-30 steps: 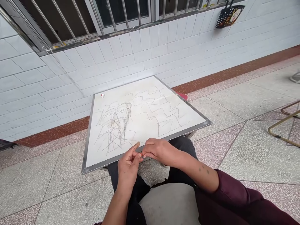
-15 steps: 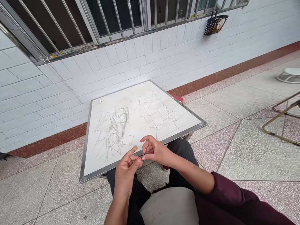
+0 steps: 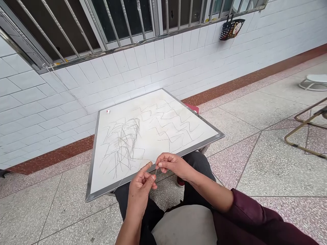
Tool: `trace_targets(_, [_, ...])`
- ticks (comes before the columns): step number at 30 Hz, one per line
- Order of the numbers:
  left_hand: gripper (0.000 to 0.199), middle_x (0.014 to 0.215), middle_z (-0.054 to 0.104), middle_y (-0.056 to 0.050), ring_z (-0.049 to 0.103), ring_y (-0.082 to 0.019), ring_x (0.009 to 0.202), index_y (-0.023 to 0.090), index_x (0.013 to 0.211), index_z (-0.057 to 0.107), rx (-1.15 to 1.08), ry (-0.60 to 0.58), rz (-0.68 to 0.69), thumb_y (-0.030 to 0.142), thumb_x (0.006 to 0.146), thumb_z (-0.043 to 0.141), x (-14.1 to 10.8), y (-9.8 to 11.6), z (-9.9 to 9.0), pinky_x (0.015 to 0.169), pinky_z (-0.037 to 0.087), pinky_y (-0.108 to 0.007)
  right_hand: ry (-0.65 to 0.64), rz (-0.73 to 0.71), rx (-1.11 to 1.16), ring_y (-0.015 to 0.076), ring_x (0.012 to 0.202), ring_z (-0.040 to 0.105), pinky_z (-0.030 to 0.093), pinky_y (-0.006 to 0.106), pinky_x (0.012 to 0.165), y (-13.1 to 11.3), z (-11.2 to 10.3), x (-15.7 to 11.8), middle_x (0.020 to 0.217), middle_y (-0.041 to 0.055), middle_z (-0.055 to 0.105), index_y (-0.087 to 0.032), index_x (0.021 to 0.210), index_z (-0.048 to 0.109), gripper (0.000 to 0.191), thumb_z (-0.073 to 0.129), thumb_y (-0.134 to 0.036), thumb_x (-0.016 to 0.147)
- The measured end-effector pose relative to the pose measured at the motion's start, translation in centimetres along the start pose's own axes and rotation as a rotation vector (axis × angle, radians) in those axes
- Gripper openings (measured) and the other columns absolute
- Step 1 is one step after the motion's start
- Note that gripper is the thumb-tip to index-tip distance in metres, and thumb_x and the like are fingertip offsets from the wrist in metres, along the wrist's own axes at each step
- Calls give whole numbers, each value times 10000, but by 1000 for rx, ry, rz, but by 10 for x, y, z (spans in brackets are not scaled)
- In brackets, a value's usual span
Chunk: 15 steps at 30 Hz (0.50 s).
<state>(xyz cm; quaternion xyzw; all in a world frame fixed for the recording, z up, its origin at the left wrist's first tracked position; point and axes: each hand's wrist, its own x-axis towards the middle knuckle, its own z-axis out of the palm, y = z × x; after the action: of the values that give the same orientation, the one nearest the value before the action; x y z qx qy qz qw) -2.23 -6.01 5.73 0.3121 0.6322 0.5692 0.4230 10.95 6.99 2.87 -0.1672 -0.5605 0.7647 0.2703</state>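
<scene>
Head view: our left hand (image 3: 140,182) and right hand (image 3: 172,164) pinch a thin pale strand (image 3: 156,170), both angled inward.

A spotted bag (image 3: 230,30) hangs at the barred window (image 3: 122,23) against a white-tiled wall (image 3: 178,61).

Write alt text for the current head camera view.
A person's left hand and right hand pinch a thin thread at the near edge of a white table bearing scribbled lines, beside a tiled wall with a barred window.

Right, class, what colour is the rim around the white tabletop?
Grey; the rim shows best in the head view, along the near edge.
</scene>
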Motion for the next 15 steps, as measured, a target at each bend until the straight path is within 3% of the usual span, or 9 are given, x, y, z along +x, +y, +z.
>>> trace_targets(4, [527, 725, 542, 35, 519, -108, 590, 260, 1233, 659, 3, -44, -30, 403, 732, 745, -2, 2, 1, 600, 534, -275, -19, 5, -15, 90, 642, 557, 459, 239, 647, -1, -2, -2, 825, 16, 672, -158, 891, 661, 288, 652, -444, 854])
trace_targets(10, [498, 750, 566, 6, 508, -111, 598, 248, 1215, 677, -13, -101, -111, 380, 738, 731, -5, 6, 2, 619, 541, -296, -35, 60, 123, 81, 611, 529, 439, 215, 592, 6, -6, -3, 782, -12, 625, -172, 859, 602, 309, 727, -447, 794])
trace_targets(15, [522, 722, 548, 14, 496, -107, 588, 236, 1220, 677, -12, -133, -143, 365, 718, 742, -5, 9, 4, 614, 535, -297, -97, 48, 75, 83, 617, 523, 442, 210, 573, 8, -11, -3, 742, -26, 569, -172, 835, 572, 325, 695, -473, 820])
